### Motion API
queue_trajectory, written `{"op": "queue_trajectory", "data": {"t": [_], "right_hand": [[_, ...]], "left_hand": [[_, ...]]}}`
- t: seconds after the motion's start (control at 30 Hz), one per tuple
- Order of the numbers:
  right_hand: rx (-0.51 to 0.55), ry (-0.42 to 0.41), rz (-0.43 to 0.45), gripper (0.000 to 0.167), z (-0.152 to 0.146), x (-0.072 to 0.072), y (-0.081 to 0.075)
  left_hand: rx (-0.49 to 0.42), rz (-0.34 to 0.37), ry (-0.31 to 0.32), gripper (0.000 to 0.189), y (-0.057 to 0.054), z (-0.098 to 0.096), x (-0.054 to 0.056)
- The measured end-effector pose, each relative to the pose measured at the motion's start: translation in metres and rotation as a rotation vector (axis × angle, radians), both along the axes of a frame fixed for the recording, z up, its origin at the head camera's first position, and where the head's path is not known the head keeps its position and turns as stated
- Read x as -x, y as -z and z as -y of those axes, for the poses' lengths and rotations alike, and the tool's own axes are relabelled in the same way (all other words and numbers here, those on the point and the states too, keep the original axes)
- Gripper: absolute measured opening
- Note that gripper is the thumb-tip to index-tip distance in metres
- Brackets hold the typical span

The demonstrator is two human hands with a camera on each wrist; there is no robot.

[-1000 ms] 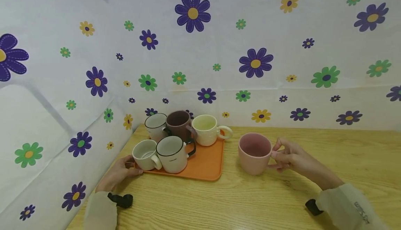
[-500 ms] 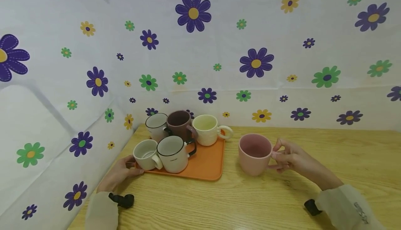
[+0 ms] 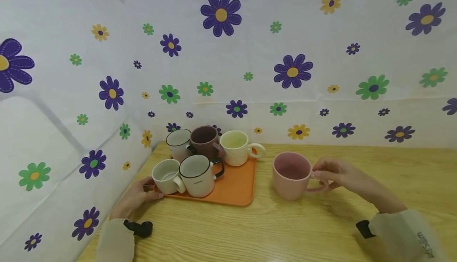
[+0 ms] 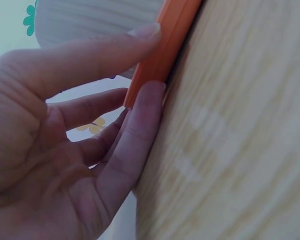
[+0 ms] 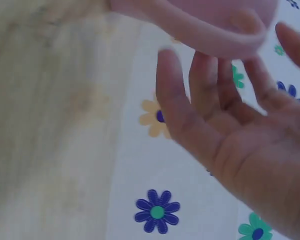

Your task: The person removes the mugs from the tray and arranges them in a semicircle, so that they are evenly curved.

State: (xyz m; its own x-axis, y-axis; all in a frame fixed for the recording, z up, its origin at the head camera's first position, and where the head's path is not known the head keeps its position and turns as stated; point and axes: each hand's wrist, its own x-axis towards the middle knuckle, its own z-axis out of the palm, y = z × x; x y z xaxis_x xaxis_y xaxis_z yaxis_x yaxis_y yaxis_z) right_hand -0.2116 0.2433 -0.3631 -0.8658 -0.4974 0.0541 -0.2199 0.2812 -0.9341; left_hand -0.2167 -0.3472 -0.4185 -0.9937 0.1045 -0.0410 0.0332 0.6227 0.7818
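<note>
On the wooden table stands an upright pink mug (image 3: 290, 186), its handle (image 5: 200, 31) toward my right hand (image 3: 340, 174). Loosely bent fingers of that hand lie around the handle's outer side, and one fingertip shows within its loop. The thumb (image 5: 295, 47) stands apart from the handle. My left hand (image 3: 133, 196) pinches the near left corner of an orange tray (image 3: 235, 184), with the thumb (image 4: 110, 55) on the rim and other fingers at its outer side. By that corner sits a small white cup (image 3: 165, 178), beside a black-rimmed white mug (image 3: 196, 182).
At the tray's back are another black-rimmed mug (image 3: 175, 145), a brown mug (image 3: 204, 145) and a pale yellow mug (image 3: 233, 151), whose ring handle sticks out past the tray's edge. A flower-patterned sheet (image 3: 250, 48) hangs behind and at the left.
My right hand loosens its pinch on the pink mug's handle and draws slightly to the right. The mug stays in place. My left hand and the tray look unchanged.
</note>
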Motion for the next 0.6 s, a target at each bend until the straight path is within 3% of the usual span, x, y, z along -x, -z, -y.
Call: {"op": "queue_trajectory", "data": {"t": [0.1,0.2,0.4,0.6], "right_hand": [[0.004,0.125,-0.039,0.018,-0.005,0.003,-0.012],[0.061,0.185,-0.078,0.013,-0.001,0.009,-0.024],[0.030,0.196,-0.100,0.024,0.018,0.014,-0.047],[0.073,0.172,-0.089,0.027,0.035,0.016,-0.057]], "left_hand": [[-0.004,-0.008,0.007,0.066,0.000,0.000,0.001],[0.004,-0.012,0.005,0.065,0.000,0.001,0.001],[0.013,-0.013,0.000,0.064,0.000,0.002,-0.001],[-0.002,-0.006,0.011,0.064,0.000,0.001,0.000]]}}
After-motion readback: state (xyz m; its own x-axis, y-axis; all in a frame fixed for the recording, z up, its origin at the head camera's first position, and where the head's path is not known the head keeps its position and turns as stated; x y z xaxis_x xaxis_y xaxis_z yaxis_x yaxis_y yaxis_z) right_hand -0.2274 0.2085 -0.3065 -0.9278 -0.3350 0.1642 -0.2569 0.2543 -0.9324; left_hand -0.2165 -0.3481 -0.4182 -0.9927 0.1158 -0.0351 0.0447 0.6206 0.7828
